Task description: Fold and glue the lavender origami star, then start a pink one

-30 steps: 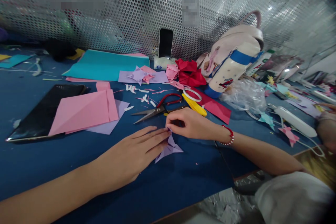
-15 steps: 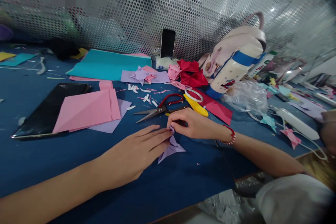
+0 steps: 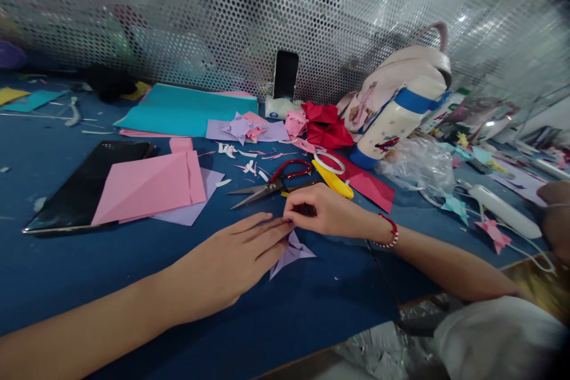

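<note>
A purple folded-paper star (image 3: 292, 254) lies on the blue table, partly hidden under my fingers. My left hand (image 3: 231, 258) is flat, its fingers stretched out over the left side of the star and pressing it down. Thumb and fingers of my right hand (image 3: 314, 209) are pinched at the star's upper tip, which they mostly cover. Just behind my hands lie open scissors (image 3: 291, 170) with red handles and a yellow-handled cutter (image 3: 333, 179).
To the left, pink paper sheets (image 3: 154, 187) overlap a black tablet-like device (image 3: 82, 193). Turquoise paper (image 3: 189, 110), finished purple and pink stars (image 3: 239, 127) and red folded paper (image 3: 328, 126) sit behind. A bottle (image 3: 392, 124) leans against a backpack (image 3: 401, 62) at back right.
My right fingertips have closed down over the star's upper tip, which showed between my hands before and is now mostly covered. My left hand stays nearly still.
</note>
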Demonstrator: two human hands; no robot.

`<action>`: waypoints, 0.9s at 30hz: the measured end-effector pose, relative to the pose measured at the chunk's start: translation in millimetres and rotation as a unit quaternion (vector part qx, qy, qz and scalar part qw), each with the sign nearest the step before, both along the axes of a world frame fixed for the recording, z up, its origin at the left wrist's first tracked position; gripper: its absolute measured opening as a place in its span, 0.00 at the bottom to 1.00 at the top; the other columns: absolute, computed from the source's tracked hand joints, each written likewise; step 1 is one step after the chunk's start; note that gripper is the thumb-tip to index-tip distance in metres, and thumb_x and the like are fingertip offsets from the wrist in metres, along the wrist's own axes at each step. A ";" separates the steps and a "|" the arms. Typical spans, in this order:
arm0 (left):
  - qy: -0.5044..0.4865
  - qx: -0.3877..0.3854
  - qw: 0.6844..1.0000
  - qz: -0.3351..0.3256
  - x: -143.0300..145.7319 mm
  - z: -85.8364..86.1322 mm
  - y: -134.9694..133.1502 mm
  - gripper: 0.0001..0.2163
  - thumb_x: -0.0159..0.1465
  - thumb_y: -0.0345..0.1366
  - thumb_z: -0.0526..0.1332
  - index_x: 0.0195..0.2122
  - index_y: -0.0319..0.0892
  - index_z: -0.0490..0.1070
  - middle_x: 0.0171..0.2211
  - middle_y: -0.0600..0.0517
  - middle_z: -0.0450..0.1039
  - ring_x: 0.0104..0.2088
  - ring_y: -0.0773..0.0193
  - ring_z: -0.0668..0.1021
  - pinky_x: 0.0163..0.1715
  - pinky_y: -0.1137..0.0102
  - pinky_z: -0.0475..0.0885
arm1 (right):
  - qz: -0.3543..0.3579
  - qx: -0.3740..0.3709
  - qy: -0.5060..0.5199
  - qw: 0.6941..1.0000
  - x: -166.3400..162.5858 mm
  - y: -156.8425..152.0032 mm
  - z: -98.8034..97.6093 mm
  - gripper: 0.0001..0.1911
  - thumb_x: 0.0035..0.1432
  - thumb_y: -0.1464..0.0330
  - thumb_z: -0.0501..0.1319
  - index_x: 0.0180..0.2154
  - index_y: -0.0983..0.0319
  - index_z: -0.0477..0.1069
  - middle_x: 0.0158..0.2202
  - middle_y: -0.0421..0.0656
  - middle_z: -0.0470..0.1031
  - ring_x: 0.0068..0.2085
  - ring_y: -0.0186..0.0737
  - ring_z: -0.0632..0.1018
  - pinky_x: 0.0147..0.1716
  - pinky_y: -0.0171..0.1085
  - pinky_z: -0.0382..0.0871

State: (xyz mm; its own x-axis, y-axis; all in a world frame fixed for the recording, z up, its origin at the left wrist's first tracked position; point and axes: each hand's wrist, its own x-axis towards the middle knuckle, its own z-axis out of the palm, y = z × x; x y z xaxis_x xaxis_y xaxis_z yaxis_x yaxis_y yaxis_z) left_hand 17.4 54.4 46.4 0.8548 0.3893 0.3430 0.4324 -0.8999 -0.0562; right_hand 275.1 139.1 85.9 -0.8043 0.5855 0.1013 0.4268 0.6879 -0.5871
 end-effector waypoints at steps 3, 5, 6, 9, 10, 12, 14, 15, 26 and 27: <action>0.002 -0.015 1.000 -0.010 -0.9 0.1 0.5 0.31 0.61 0.23 0.60 0.67 0.36 0.70 0.69 0.44 0.77 0.68 0.53 0.77 0.78 0.61 0.57 | 0.003 0.014 -0.013 1.000 -0.5 -0.6 0.3 0.09 0.71 0.72 0.63 0.35 0.62 0.77 0.32 0.39 0.78 0.32 0.34 0.74 0.36 0.34 0.61; -0.039 -0.032 0.999 -0.002 -1.9 2.1 1.7 0.27 0.64 0.22 0.57 0.65 0.38 0.73 0.67 0.44 0.78 0.67 0.56 0.78 0.77 0.61 0.60 | 0.012 0.039 -0.016 0.999 -0.5 -1.2 0.3 0.10 0.72 0.72 0.61 0.35 0.62 0.76 0.33 0.40 0.78 0.33 0.35 0.73 0.36 0.35 0.61; -0.082 -0.047 0.995 0.018 -2.5 3.9 2.9 0.25 0.66 0.21 0.55 0.63 0.40 0.74 0.65 0.46 0.80 0.65 0.58 0.79 0.75 0.61 0.63 | 0.020 0.054 -0.011 0.998 -0.4 -1.5 0.0 0.10 0.73 0.72 0.61 0.36 0.62 0.76 0.33 0.40 0.78 0.34 0.35 0.73 0.36 0.35 0.61; -0.236 -0.139 0.953 0.127 -4.4 10.8 9.4 0.19 0.73 0.24 0.51 0.52 0.46 0.78 0.53 0.51 0.84 0.55 0.61 0.82 0.60 0.66 0.74 | 0.040 0.091 0.018 0.995 -0.1 -2.5 -2.9 0.10 0.75 0.71 0.60 0.38 0.62 0.76 0.35 0.41 0.79 0.35 0.37 0.74 0.37 0.35 0.62; -0.267 -0.171 0.935 0.158 -4.9 12.8 12.4 0.16 0.74 0.27 0.52 0.48 0.47 0.78 0.48 0.52 0.84 0.51 0.61 0.83 0.54 0.66 0.75 | 0.045 0.099 0.030 0.994 -0.2 -2.8 -4.3 0.10 0.76 0.70 0.60 0.38 0.62 0.76 0.35 0.42 0.79 0.35 0.37 0.74 0.37 0.35 0.63; -0.281 -0.213 0.916 0.191 -5.4 14.9 18.8 0.10 0.74 0.34 0.57 0.42 0.48 0.79 0.42 0.54 0.84 0.45 0.59 0.82 0.48 0.64 0.73 | 0.050 0.103 0.051 0.992 -1.1 -3.7 -7.2 0.10 0.77 0.69 0.60 0.39 0.61 0.76 0.36 0.41 0.79 0.36 0.37 0.75 0.38 0.35 0.64; -0.274 -0.233 0.912 0.198 -5.0 14.1 24.5 0.06 0.72 0.40 0.64 0.40 0.50 0.80 0.41 0.56 0.84 0.44 0.58 0.83 0.48 0.61 0.69 | 0.055 0.098 0.071 0.991 -3.0 -5.0 -9.7 0.10 0.78 0.69 0.61 0.40 0.61 0.77 0.36 0.41 0.79 0.36 0.37 0.76 0.39 0.34 0.65; -0.272 -0.244 0.910 0.199 -4.6 13.0 26.8 0.05 0.70 0.43 0.67 0.40 0.51 0.81 0.40 0.58 0.85 0.44 0.57 0.83 0.49 0.60 0.67 | 0.058 0.096 0.080 0.991 -4.3 -5.7 -10.8 0.10 0.78 0.69 0.61 0.40 0.61 0.77 0.36 0.41 0.80 0.36 0.37 0.77 0.39 0.34 0.66; -0.274 -0.326 0.878 0.218 1.3 0.9 32.7 0.07 0.63 0.47 0.73 0.29 0.56 0.85 0.38 0.60 0.86 0.42 0.57 0.83 0.47 0.59 0.63 | 0.057 0.095 0.171 0.979 -16.6 -13.5 -26.8 0.08 0.76 0.71 0.64 0.41 0.60 0.79 0.40 0.42 0.83 0.42 0.38 0.82 0.45 0.35 0.74; -0.275 -0.326 0.877 0.221 1.6 0.3 32.4 0.07 0.62 0.47 0.74 0.29 0.55 0.85 0.38 0.60 0.86 0.42 0.57 0.83 0.47 0.58 0.64 | 0.056 0.099 0.180 0.977 -17.3 -13.7 -28.0 0.07 0.76 0.71 0.64 0.41 0.60 0.79 0.40 0.42 0.83 0.42 0.38 0.83 0.45 0.35 0.75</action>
